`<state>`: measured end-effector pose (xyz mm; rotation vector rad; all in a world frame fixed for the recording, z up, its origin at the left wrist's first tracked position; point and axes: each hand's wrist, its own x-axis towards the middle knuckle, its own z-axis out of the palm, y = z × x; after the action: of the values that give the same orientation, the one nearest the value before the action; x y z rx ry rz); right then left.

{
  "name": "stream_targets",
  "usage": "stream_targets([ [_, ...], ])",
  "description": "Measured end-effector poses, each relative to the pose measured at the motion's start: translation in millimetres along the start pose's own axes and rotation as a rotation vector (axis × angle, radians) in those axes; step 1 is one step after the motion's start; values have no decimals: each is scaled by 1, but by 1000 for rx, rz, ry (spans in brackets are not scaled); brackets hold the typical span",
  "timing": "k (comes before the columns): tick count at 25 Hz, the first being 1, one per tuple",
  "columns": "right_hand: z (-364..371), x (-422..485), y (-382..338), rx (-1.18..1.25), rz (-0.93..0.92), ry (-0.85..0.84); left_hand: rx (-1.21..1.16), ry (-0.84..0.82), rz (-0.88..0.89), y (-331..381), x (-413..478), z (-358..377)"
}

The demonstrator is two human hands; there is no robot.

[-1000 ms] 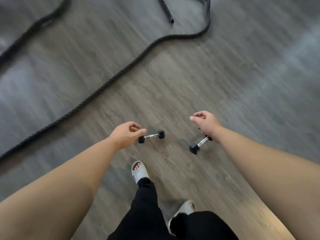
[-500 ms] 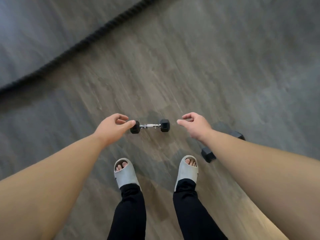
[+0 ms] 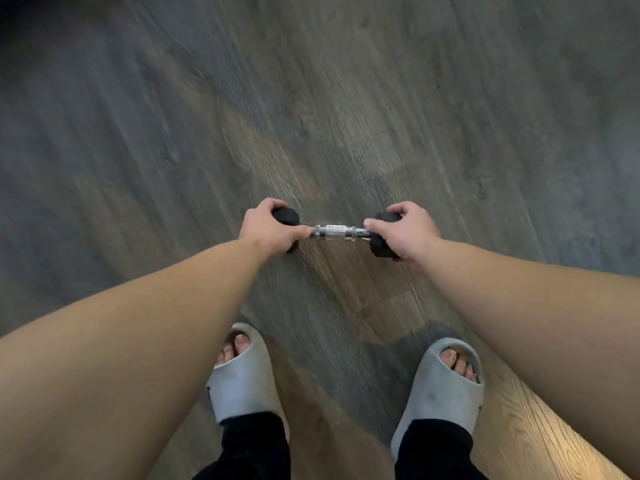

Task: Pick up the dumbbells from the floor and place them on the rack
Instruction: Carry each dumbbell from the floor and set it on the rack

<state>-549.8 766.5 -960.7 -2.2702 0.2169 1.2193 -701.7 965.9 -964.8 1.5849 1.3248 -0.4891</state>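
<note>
Head | dumbbell (image 3: 337, 232): knurled chrome bar, black hex ends | left hand (image 3: 272, 227), right hand (image 3: 405, 233): fingers gripping ends

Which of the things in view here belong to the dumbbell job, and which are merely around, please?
Part of the job:
- dumbbell, black heads, knurled chrome handle
- left hand, closed over its left head
- right hand, closed over its right head

Just around:
- grey slides
- wood-look floor
</note>
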Motion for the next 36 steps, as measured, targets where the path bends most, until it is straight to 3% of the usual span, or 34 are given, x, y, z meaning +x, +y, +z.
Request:
stream_targets([
  [5, -3, -18, 5, -46, 42, 8, -50, -52, -24, -11, -6, -9],
  [9, -31, -103, -32, 19, 74, 22, -30, -83, -11, 29, -73, -65],
  [16, -126, -306, -179, 31, -50, 3, -135, 3, 22, 132, -275, -219],
  [22, -192, -498, -269, 60, -245, -89, -262, 274, 105, 175, -490, -331],
  [28, -151, -687, -295, -30, -464, -358, -377, 664, 30, 98, -709, -423],
  [36, -1, -898, -209, -287, -504, -683, -499, 890, -230, -122, -937, -450],
])
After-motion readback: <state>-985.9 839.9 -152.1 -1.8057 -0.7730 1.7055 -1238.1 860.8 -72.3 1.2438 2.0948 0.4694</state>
